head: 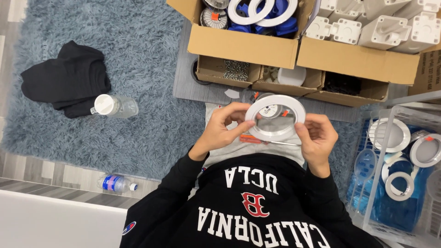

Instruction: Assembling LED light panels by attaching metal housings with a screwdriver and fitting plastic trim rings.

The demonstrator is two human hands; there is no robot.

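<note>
White ring [275, 118] faces up, flat, gripped between both hands [271, 133].

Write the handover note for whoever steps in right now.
Left hand: holds the white ring by its left edge.
Right hand: holds the ring's right edge.
Ring is raised over the lap, an inner part showing through its opening.
Finished-looking rings lie in the clear bin at right; more rings and white housings sit in the cardboard boxes ahead; screws in a small box.
</note>
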